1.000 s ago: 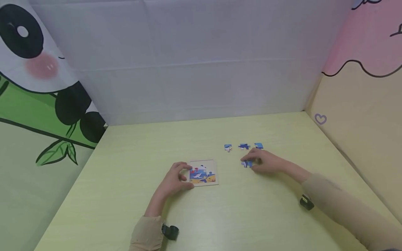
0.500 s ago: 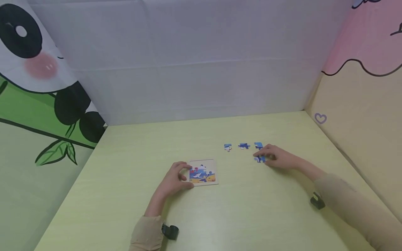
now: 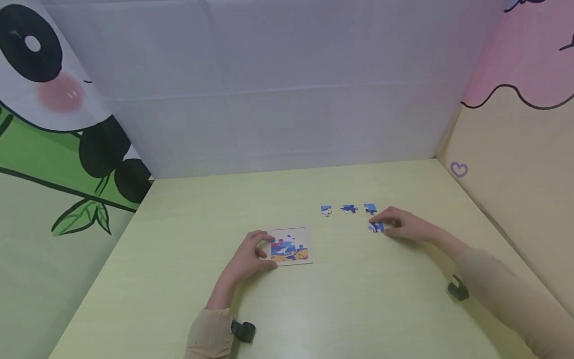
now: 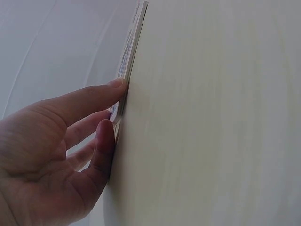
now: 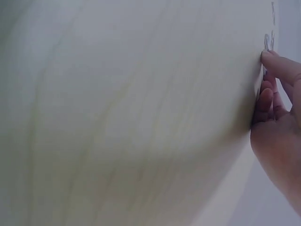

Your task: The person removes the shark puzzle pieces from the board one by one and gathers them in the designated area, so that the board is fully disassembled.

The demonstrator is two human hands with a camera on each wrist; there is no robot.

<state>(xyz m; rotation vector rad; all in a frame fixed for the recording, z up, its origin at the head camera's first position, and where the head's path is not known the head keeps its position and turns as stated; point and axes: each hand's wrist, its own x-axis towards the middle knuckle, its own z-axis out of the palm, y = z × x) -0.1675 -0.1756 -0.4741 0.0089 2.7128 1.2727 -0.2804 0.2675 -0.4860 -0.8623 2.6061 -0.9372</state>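
Observation:
A small jigsaw board [image 3: 309, 239] with a pale border and a partly filled sea picture lies on the table. My left hand [image 3: 246, 255] grips its left side, thumb at the near corner and a finger at the upper part. From the left wrist view the board [image 4: 136, 40] appears edge-on beside the thumb. To the right, my right hand [image 3: 407, 226] pinches a blue and white puzzle piece [image 3: 375, 228] close over the table. Just beyond it sits a blue puzzle piece [image 3: 370, 207]. The right wrist view shows the right hand [image 5: 281, 108] low at the tabletop, the piece mostly hidden.
Two more puzzle pieces, a white and blue one [image 3: 326, 210] and a dark blue one [image 3: 349, 208], continue the row leftward. The pale wooden table [image 3: 215, 204] ends at a white cloth backdrop [image 3: 278, 99]. Printed side panels [image 3: 515, 164] stand left and right.
My right hand has moved to the right and slightly away from me with the pinched puzzle piece, ending below the rightmost piece of the row. The left hand and board have stayed put.

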